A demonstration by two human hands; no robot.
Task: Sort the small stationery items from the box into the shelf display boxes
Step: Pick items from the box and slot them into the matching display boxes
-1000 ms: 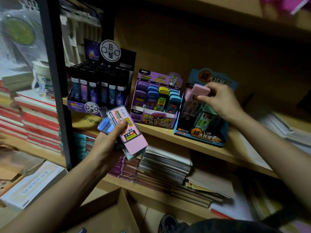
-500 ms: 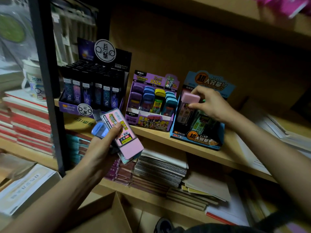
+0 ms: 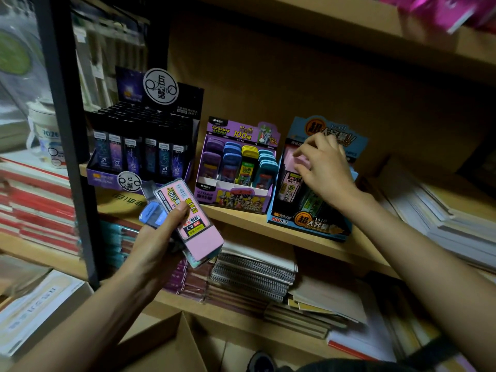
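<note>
Pink lead case [image 3: 299, 162] sits inside the blue display box [image 3: 308, 226], under the fingertips of the right hand [image 3: 326, 170] (real grip unclear). Left hand [image 3: 158, 242] clasps more cases [image 3: 193, 218] below the shelf [image 3: 241, 218].

Left hand [image 3: 158, 248] clenched, palm up; right hand [image 3: 326, 167] outstretched, fingers [image 3: 308, 149] curled downward

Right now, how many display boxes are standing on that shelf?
3, side by side: the black display box on the left, the purple display box in the middle, the blue display box on the right. Others may be out of view.
</note>
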